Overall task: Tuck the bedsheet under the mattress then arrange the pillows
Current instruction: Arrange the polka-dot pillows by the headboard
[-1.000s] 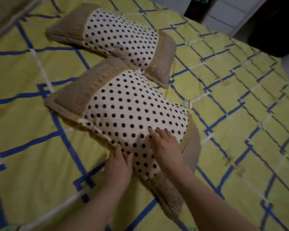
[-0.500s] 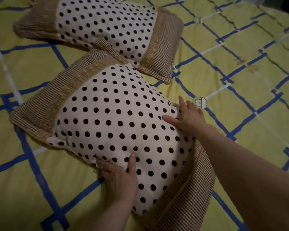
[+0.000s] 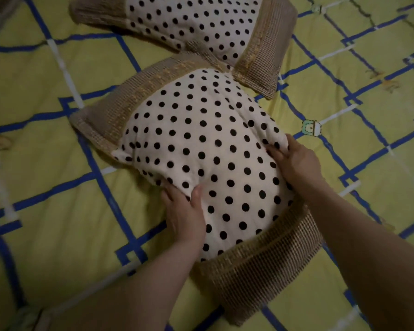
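The near polka-dot pillow (image 3: pixel 201 149) lies flat on the yellow bedsheet (image 3: pixel 46 211) with its blue and white grid lines, and I have both hands on it. My left hand (image 3: pixel 185 216) grips the pillow's left long edge, thumb on top of the dotted cloth and fingers curled under it, so the edge bunches up a little. My right hand (image 3: pixel 296 163) clasps the opposite long edge, fingers pressed into the white fabric, which wrinkles around them. The tan woven band (image 3: pixel 261 273) at the pillow's near end sits between my forearms. The second polka-dot pillow (image 3: pixel 194 22) lies just beyond the near pillow's far end, its tan corner touching or slightly overlapping that end. A small cartoon print (image 3: pixel 311 127) on the sheet sits just right of the near pillow, beyond my right hand.
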